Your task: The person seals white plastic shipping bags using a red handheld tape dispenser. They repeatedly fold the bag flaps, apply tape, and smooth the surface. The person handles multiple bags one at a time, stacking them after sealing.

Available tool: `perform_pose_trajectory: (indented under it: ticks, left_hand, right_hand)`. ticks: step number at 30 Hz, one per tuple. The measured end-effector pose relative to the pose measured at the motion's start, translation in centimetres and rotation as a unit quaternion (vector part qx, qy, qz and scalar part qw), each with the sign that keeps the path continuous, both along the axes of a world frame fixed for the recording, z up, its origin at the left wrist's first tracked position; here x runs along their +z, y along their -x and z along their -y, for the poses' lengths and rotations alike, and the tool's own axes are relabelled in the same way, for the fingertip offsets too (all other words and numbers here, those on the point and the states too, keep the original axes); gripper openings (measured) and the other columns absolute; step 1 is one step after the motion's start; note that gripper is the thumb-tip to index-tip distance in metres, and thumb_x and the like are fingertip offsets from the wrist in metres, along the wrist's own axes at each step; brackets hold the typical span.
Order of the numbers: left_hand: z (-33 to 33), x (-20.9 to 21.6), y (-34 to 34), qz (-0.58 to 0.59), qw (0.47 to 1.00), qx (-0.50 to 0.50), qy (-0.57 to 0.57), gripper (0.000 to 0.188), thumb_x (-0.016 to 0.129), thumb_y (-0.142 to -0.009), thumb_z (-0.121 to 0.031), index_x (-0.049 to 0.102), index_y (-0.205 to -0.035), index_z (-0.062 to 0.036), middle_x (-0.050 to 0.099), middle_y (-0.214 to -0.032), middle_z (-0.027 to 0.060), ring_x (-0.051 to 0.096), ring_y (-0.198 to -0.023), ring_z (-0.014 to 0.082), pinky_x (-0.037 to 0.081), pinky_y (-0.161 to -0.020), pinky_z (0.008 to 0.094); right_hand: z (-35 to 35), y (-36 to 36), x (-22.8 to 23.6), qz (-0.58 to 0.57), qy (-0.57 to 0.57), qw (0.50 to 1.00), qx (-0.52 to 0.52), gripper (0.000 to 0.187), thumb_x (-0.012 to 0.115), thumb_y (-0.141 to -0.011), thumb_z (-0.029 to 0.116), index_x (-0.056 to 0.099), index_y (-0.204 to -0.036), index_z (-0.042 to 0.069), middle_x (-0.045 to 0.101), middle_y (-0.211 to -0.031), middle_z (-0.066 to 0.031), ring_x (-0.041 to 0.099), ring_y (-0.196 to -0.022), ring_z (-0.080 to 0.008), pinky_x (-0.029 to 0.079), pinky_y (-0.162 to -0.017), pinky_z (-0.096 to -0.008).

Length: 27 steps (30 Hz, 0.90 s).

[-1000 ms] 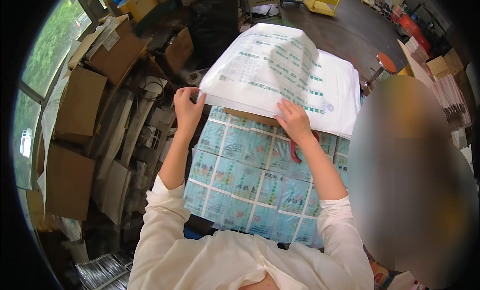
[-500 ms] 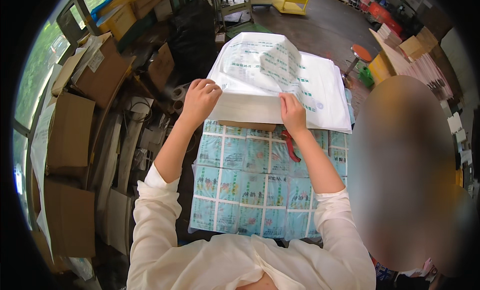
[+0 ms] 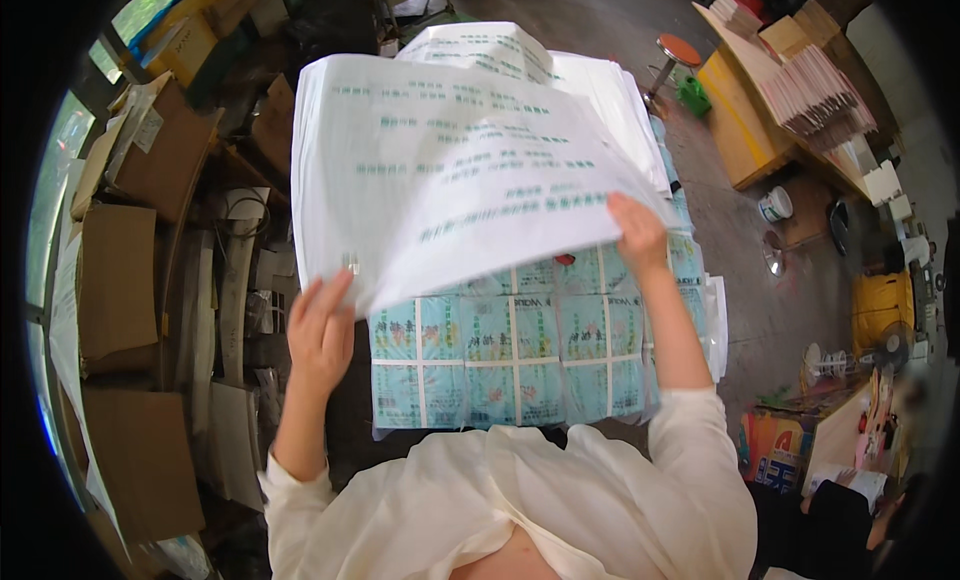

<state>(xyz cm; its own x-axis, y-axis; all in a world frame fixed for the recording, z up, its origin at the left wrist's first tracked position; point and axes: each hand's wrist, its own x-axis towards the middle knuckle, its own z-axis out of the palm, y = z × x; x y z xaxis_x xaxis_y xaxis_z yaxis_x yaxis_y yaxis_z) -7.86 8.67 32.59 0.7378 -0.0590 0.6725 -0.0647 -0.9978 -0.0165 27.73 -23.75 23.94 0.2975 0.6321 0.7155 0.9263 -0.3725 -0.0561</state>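
Note:
Between my hands stretches a large white sack (image 3: 440,180) with rows of green print, lifted and bowed, its near edge slightly blurred. My left hand (image 3: 322,330) has its fingers closed at the sack's near left corner. Thumb and fingers of my right hand (image 3: 640,232) pinch its near right edge. Behind and under it lies a pile of similar white sacks (image 3: 610,105), one with a raised fold. These rest on blue-green wrapped packs (image 3: 515,370) bound with white straps. A small part of a red-handled tool (image 3: 566,260) shows below the sack's edge; the rest is hidden.
Cardboard boxes (image 3: 118,280) and long boards crowd the left side. To the right are a wooden table (image 3: 745,110) with stacked pink-edged sheets, a red-topped stool (image 3: 678,50), a green watering can (image 3: 692,95) and a white bucket (image 3: 775,205).
The sack has been drawn off the pile toward me and spread wide. My left hand moved down and left, my right hand slightly right. The blurred shape at right has gone.

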Motion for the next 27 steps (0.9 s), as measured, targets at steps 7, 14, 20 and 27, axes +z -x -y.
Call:
perform_pose_trajectory:
  ticks: [7,14,20,27]
  left_hand:
    - [3.6,-17.5,13.5,-0.289,0.949,0.007,0.127,0.01,0.048,-0.086,0.003,0.049,-0.096,0.0012,0.059,-0.127,0.0183,0.057,-0.119,0.0301,0.041,-0.104,0.0482]
    - [2.2,-25.4,19.8,-0.396,0.902,0.073,0.158,0.039,0.052,-0.082,-0.001,0.054,-0.122,-0.0016,0.063,-0.12,0.0159,0.058,-0.117,0.027,0.042,-0.102,0.0443]
    - [2.3,-23.8,17.9,-0.476,0.855,0.159,0.13,0.041,0.06,-0.075,-0.001,0.055,-0.115,-0.0047,0.052,-0.131,0.0215,0.044,-0.128,0.0382,0.035,-0.105,0.0524]
    - [8.2,-26.7,6.6,-0.348,0.896,0.126,0.247,0.072,0.069,-0.079,-0.036,0.041,-0.142,-0.0163,0.022,-0.154,0.02,0.016,-0.142,0.0439,0.012,-0.111,0.0632]
  right_hand:
    - [10.2,17.9,-11.2,-0.098,0.225,0.969,-0.029,0.006,0.056,-0.085,0.004,0.055,-0.091,0.003,0.059,-0.127,-0.0132,0.051,-0.125,-0.0329,0.024,-0.104,-0.0709]
    - [11.1,26.7,-20.8,-0.229,0.291,0.929,0.011,0.016,0.053,-0.086,0.008,0.056,-0.101,0.003,0.049,-0.138,-0.0113,0.039,-0.135,-0.0315,0.016,-0.105,-0.0728]
    - [10.4,27.0,-18.6,-0.327,0.346,0.878,0.052,0.053,0.069,-0.078,0.034,0.056,-0.122,0.006,0.037,-0.148,-0.0109,0.025,-0.142,-0.0317,0.014,-0.105,-0.0724]
    - [9.6,20.2,-18.5,-0.26,0.315,0.905,0.115,0.038,0.069,-0.08,0.033,0.064,-0.11,0.01,0.063,-0.12,-0.0074,0.057,-0.113,-0.0238,0.035,-0.105,-0.0505]
